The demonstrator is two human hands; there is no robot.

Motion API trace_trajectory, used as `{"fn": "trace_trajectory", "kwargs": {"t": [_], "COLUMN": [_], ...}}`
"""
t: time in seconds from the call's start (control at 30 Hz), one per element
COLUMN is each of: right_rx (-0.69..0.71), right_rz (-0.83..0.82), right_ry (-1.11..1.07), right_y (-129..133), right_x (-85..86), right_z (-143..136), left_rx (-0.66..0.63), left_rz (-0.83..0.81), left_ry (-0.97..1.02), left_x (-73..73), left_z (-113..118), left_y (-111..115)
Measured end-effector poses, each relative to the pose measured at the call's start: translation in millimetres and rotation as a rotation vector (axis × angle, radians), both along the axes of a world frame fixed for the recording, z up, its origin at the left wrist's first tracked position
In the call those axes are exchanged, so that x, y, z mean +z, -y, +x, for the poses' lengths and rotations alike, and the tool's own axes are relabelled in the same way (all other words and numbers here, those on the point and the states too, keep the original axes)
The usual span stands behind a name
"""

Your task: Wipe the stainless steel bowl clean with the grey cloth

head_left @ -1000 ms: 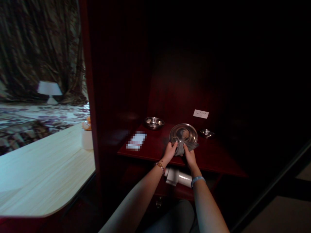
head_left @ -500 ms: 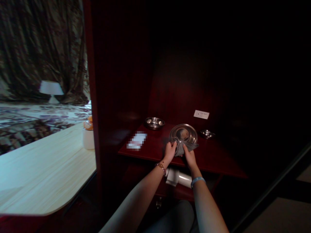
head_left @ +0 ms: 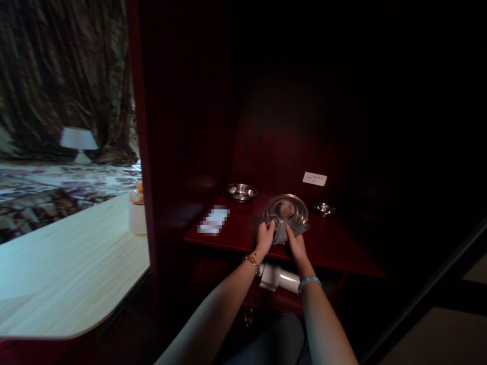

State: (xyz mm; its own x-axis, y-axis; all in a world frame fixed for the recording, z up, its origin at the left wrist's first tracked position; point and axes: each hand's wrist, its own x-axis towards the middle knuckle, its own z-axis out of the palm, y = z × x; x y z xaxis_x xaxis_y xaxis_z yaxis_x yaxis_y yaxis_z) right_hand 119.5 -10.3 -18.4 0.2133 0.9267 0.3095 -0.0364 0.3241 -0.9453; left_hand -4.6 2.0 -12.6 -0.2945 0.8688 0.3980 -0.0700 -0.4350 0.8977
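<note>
A shiny round metal plate (head_left: 288, 206) is tilted up toward me over the dark red shelf, its near rim covered by a grey cloth (head_left: 281, 234). My left hand (head_left: 265, 236) is closed on the plate's near left rim, thumb on top at the edge of the cloth. On the right side, my right hand (head_left: 296, 243) pinches the cloth against the rim, thumb above. The fingers beneath the plate are mostly hidden.
On the shelf (head_left: 236, 230) stand a metal bowl (head_left: 242, 192) at back left and a smaller metal dish (head_left: 323, 209) at right. A pixelated white item (head_left: 214, 220) lies left. White rolls (head_left: 279, 279) sit below. A pale table (head_left: 76, 274) extends left, past the panel.
The view has shifted very slightly. Both hands keep their hold on the plate and cloth, with almost no visible movement.
</note>
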Motion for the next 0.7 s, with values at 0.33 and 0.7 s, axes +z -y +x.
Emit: {"fn": "trace_trajectory", "kwargs": {"t": [0.33, 0.7], "right_rx": [0.034, 0.019], "right_rz": [0.006, 0.003], "right_ry": [0.004, 0.002], "right_y": [2.1, 0.8], "right_x": [2.3, 0.9], "right_z": [-0.9, -0.9], "left_rx": [0.06, 0.048], "left_rz": [0.011, 0.087], "left_ry": [-0.023, 0.034], "left_x": [-5.0, -1.1], "left_z": [-1.1, -1.3], "left_y": [-3.4, 2.5]}}
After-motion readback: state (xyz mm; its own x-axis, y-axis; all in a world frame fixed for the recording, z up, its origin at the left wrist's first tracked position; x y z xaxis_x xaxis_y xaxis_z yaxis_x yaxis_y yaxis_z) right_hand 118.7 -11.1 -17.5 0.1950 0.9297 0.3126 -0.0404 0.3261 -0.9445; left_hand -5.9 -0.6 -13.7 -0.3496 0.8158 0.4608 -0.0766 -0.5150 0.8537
